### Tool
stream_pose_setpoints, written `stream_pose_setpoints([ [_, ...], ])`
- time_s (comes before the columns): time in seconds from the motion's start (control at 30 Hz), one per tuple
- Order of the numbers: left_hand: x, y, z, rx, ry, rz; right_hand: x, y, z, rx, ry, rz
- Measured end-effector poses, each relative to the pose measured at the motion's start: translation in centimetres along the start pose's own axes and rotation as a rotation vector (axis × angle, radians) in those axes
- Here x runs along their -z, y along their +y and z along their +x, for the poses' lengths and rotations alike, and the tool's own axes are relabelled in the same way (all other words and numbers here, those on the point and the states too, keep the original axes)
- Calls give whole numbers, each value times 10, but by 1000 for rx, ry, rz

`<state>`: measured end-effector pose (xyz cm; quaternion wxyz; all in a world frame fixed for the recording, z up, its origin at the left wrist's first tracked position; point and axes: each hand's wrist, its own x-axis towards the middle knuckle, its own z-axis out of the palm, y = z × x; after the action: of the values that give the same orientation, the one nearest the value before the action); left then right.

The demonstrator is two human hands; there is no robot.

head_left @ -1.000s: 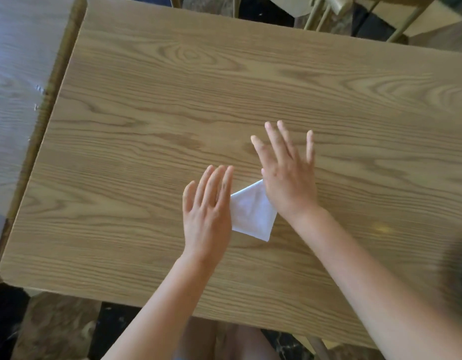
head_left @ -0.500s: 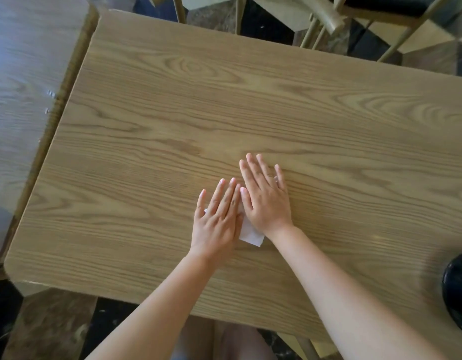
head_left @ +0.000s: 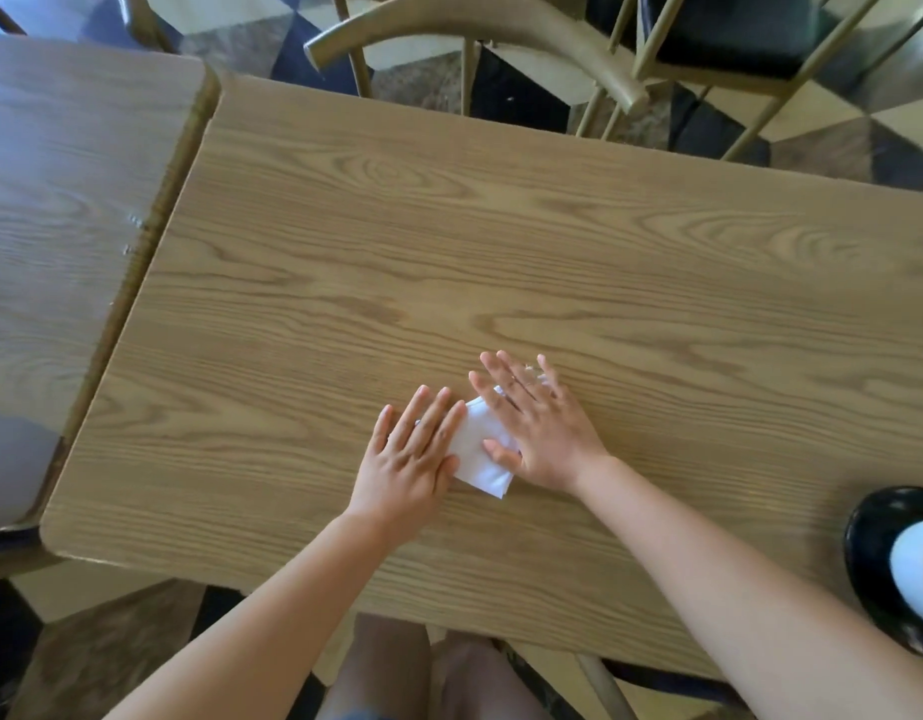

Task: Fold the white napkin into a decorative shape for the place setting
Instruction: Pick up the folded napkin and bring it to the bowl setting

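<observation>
Operator: Report the position of the workpiece.

Inspector: The small white folded cloth napkin (head_left: 479,454) lies flat on the light wood-grain laminate counter (head_left: 501,262), toward its near edge. Its visible part sits between the two hands; one pointed corner projects toward the person, just below the right hand's thumb.

Operator: State of the left grip.

Inspector: The left hand (head_left: 410,459) lies palm down, fingers extended and close together. It is spread flat, not pinching anything. Its thumb-side edge touches the napkin's left margin, and the fingertips (head_left: 423,394) point away from the person.

Operator: State of the right grip.

Inspector: The right hand (head_left: 540,433) is also palm down, fingers extended and slightly fanned. It presses flat on the far right portion of the napkin, covering it. A little white shows between and beyond its fingers; that area is blurred, so the fold shape beneath cannot be determined.

Operator: Relation between the two grips.

Inspector: They lie side by side, near each other but apart, with the exposed napkin panel in the gap.

Operator: Surrounding items.

Inspector: Well to the right of the right grip, at the frame edge, sits a glossy black round dish (head_left: 890,558) holding something white. Left of the left grip, a second wood-grain tabletop (head_left: 70,200) abuts the counter. Beyond both grips stands a tan chair with a curved backrest (head_left: 475,28).
</observation>
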<state>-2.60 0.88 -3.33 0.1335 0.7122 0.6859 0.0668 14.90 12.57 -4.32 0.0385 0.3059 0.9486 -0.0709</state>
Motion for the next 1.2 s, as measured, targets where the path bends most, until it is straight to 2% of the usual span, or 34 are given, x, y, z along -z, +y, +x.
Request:
stream_pose_setpoints([
  [0.1, 10, 6, 1, 58, -64, 20, 10, -12, -7, -126, 40, -25],
  [0.2, 24, 13, 7, 104, -141, 96, 15, -39, -25, -435, 149, 107],
  [0.27, 34, 20, 19, 106, -137, 57, 14, -59, -35, -587, 174, 186],
  [0.37, 44, 26, 41, 63, -44, 19, 14, -77, -40, -698, 209, 310],
  [0.47, 47, 36, 59, 10, -124, -68, 20, -82, -39, -741, 264, 339],
  [0.53, 46, 42, 67, 139, -199, -156, 22, -82, -38, -734, 308, 380],
  [0.6, 44, 46, 72, 261, -179, -258, 22, -82, -38, -744, 317, 405],
  [0.67, 44, 46, 74, 340, -183, -307, 21, -83, -41, -843, 314, 432],
  [0.77, 45, 42, 75, 471, -280, -430, 27, -88, -46, -1035, 248, 605],
  [0.9, 49, 42, 75, 567, -377, -604, 28, -90, -50, -1085, 212, 684],
  [1.03, 62, 46, 70, 685, -447, -914, 34, -80, -53, -1119, 310, 953],
  [1.2, 85, 51, 68, 703, -490, -1176, 63, -46, -64, -962, 286, 1302],
])
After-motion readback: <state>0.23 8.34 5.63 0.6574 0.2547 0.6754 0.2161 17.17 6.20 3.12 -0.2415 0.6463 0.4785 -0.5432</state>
